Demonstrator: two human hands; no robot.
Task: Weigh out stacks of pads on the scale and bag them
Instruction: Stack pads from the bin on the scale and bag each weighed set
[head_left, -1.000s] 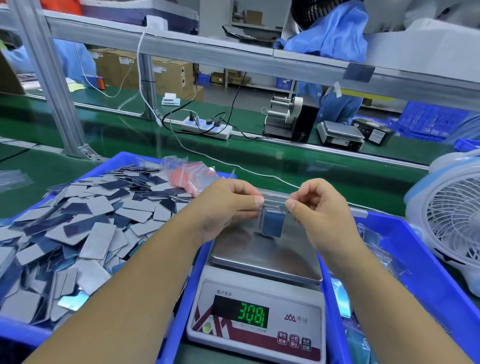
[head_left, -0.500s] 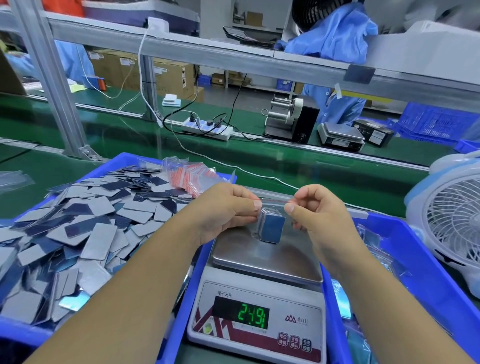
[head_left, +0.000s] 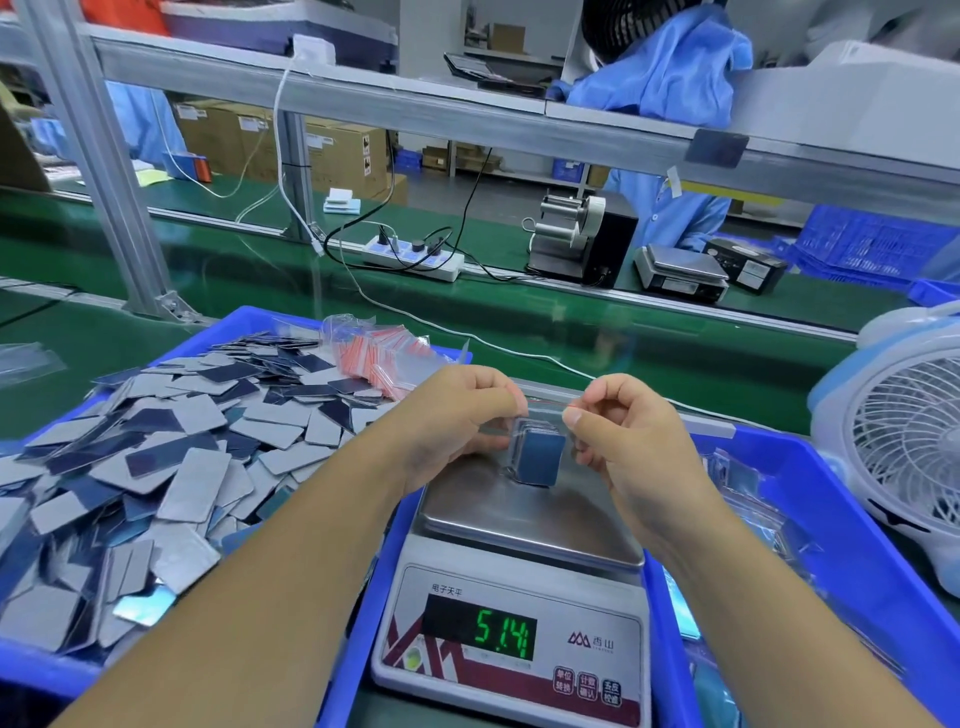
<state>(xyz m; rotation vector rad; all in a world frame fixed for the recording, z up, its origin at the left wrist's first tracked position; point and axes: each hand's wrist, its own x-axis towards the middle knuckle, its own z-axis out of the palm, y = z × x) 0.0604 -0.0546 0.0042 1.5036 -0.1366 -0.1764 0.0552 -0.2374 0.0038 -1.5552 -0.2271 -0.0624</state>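
A green conveyor belt (head_left: 519, 332) crosses the middle of the frame, with an aluminium frame rail (head_left: 467, 111) above it and a slanted post (head_left: 98, 171) at upper left. On the far bench (head_left: 493, 254) sit a white power strip (head_left: 415, 257) and a label dispenser (head_left: 582, 239). Cardboard boxes (head_left: 332, 150) stand behind. A white fan (head_left: 904, 441) fills the right edge.

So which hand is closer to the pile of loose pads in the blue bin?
Left. The left hand is beside the loose pads; the right hand is farther away, over the scale.
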